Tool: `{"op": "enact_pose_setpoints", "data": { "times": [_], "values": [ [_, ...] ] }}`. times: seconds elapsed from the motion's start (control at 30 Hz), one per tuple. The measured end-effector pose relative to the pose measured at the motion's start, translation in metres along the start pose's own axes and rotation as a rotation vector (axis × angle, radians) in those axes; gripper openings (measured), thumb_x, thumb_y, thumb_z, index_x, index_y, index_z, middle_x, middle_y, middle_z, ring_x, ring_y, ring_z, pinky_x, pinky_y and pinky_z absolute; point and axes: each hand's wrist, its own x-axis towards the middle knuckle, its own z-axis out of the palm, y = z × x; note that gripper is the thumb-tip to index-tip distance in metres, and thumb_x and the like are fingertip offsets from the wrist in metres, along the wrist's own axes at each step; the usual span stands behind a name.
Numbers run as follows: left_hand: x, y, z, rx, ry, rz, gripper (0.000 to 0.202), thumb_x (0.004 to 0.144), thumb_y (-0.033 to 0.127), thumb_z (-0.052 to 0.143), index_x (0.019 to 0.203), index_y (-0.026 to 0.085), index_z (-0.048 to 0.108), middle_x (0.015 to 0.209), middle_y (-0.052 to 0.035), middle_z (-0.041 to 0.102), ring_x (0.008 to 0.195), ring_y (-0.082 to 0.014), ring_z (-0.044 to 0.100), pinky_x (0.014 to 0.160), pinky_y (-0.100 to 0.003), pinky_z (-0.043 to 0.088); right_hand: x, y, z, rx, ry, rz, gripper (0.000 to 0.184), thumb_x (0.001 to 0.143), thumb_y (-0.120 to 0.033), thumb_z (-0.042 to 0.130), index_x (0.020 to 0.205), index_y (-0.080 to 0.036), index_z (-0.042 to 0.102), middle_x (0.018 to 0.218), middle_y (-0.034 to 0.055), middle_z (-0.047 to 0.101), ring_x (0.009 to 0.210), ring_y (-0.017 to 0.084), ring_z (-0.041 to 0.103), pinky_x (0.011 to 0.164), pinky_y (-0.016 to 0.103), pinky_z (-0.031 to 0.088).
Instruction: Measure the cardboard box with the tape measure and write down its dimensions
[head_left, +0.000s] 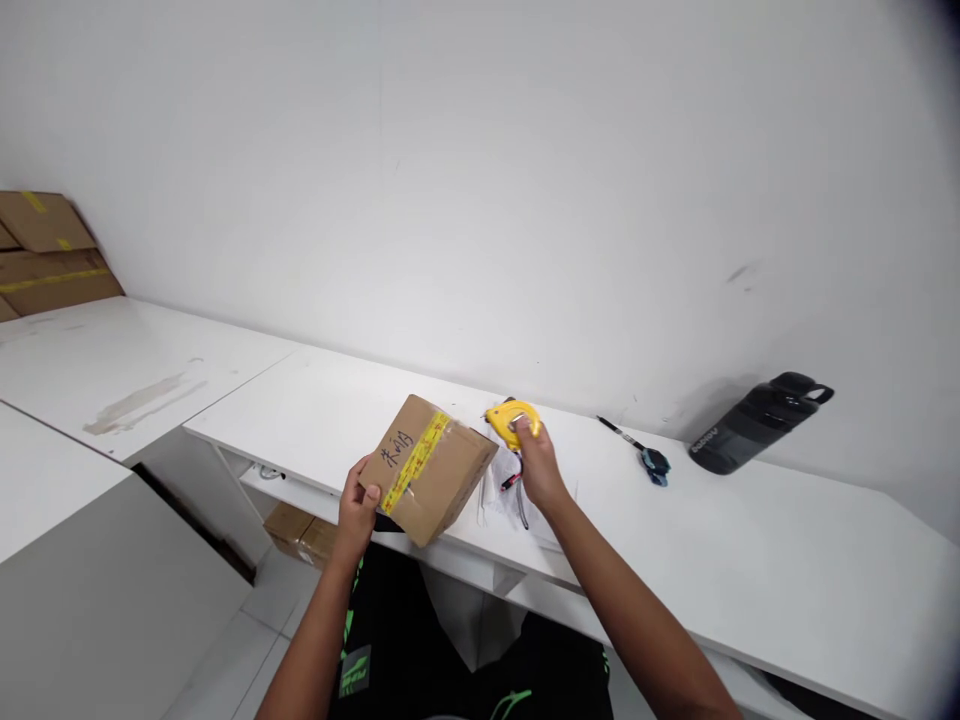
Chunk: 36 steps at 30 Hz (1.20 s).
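My left hand (358, 507) grips the lower left corner of a small cardboard box (450, 487). The box is held tilted above the desk's front edge. Yellow printed tape (415, 464) runs across its top face, with handwriting beside it. In my right hand (537, 462) is a yellow utility knife (510, 420) with a curved handle. The knife's tip points left, near the box's upper right corner and apart from it. Beneath my right hand lie a pen with a red part (511, 482) and some white paper (496, 500), partly hidden by the box.
A dark water bottle (739, 435) stands at the right of the white desk (810, 550). Left of it lie a black pen (616, 430) and a small blue-black object (655, 464). Taped cartons (52, 275) are stacked far left; another box (291, 530) is below the desk.
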Motion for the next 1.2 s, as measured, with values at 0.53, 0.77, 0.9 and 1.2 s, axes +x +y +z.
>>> {"op": "enact_pose_setpoints", "data": {
  "times": [0.53, 0.77, 0.9, 1.2],
  "values": [
    [0.010, 0.085, 0.041, -0.003, -0.049, -0.113, 0.070, 0.082, 0.048, 0.064, 0.142, 0.024, 0.036, 0.153, -0.0127, 0.036, 0.137, -0.0272, 0.042, 0.110, -0.040, 0.037, -0.008, -0.056, 0.064, -0.533, -0.535, -0.290, 0.055, 0.082, -0.052, 0.062, 0.126, -0.022, 0.047, 0.117, 0.0080, 0.062, 0.104, 0.023, 0.060, 0.088, 0.037, 0.048],
    [0.021, 0.078, 0.059, -0.203, -0.066, -0.142, 0.071, 0.081, 0.033, 0.064, 0.142, 0.022, 0.027, 0.150, -0.0154, 0.039, 0.134, -0.0241, 0.047, 0.105, -0.037, 0.044, 0.019, -0.056, 0.107, -0.664, -0.802, -0.345, 0.053, 0.086, -0.051, 0.058, 0.130, -0.024, 0.045, 0.110, 0.0040, 0.064, 0.098, 0.022, 0.060, 0.088, 0.038, 0.045],
    [0.021, 0.076, 0.057, -0.183, -0.100, -0.102, 0.068, 0.083, 0.031, 0.060, 0.144, 0.024, 0.028, 0.142, -0.0120, 0.051, 0.126, -0.0229, 0.054, 0.101, -0.036, 0.047, 0.017, -0.053, 0.111, -0.661, -0.859, -0.343, 0.052, 0.086, -0.049, 0.057, 0.130, -0.024, 0.043, 0.111, 0.0033, 0.063, 0.098, 0.021, 0.060, 0.086, 0.035, 0.046],
    [0.018, 0.083, 0.059, -0.030, -0.009, -0.181, 0.052, 0.090, 0.032, 0.052, 0.141, 0.026, 0.048, 0.142, -0.0050, 0.054, 0.129, -0.0254, 0.051, 0.108, -0.039, 0.042, 0.029, -0.069, 0.067, -0.658, -0.882, -0.217, 0.052, 0.083, -0.049, 0.063, 0.125, -0.023, 0.046, 0.112, 0.0057, 0.063, 0.098, 0.023, 0.060, 0.083, 0.037, 0.049]
  ]
}}
